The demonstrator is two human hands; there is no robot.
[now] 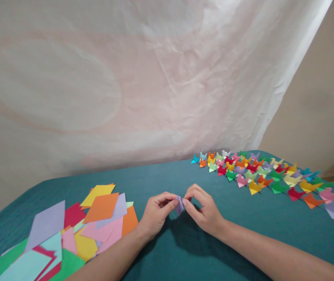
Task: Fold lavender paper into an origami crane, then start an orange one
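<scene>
Between my two hands, just above the table, is a small folded piece of purple paper [180, 206]. My left hand [161, 210] pinches its left side between thumb and fingers. On the other side, the thumb and index finger of my right hand [203, 208] are closed on its right edge. My fingertips cover parts of the paper, so its full folded shape is hidden. Loose square sheets of coloured paper [102, 207] lie in a spread pile by my left forearm. Rows of small folded paper birds [256, 187] in many colours stand to the right.
A dark green table [155, 175] with rounded far corners carries everything. Behind its far edge hangs a pale, wrinkled sheet [161, 78]. A beige wall [316, 93] shows at the right. The bird rows stretch along the table's right side.
</scene>
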